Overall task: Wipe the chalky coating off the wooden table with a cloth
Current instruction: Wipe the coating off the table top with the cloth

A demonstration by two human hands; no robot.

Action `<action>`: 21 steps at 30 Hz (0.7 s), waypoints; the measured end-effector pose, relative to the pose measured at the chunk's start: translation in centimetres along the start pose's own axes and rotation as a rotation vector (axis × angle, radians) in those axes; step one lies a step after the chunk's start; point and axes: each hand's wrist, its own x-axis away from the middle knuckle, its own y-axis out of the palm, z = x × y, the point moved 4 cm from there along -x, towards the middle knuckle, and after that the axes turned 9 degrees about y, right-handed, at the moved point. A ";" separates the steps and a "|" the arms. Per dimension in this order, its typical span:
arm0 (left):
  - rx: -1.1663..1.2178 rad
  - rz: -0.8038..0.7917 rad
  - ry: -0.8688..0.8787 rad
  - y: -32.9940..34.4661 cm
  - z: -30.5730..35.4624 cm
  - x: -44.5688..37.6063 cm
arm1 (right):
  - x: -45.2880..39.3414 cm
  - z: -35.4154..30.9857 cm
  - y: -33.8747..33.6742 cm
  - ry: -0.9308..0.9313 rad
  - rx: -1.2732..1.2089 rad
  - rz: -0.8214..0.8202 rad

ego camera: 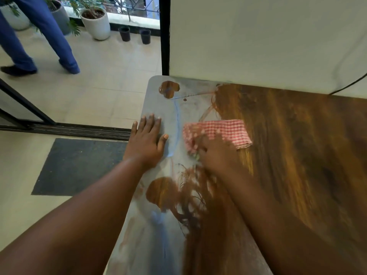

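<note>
Partly cloth (222, 132) under right hand (216, 153)

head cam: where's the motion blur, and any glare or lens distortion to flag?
Head view: right hand and the near part of the checked cloth are smeared by motion; left hand, flat on the table, is sharper. Soft sheen on the chalky strip, no hard glare. Wide-angle bending shows on the door frame and table edge.
</note>
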 end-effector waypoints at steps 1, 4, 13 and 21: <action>0.009 -0.005 -0.005 0.0 0.0 0.0 | 2.4 -0.4 0.7 -0.047 -0.013 0.020; 0.028 -0.008 -0.010 -0.1 0.0 -0.1 | 11.0 0.8 2.9 -0.220 0.059 -0.076; 0.008 -0.027 -0.004 0.0 0.0 -0.1 | 4.1 2.9 0.5 0.094 0.168 -0.004; 0.037 -0.019 -0.006 -0.1 -0.1 -0.4 | -3.0 -0.5 0.8 -0.062 0.037 0.075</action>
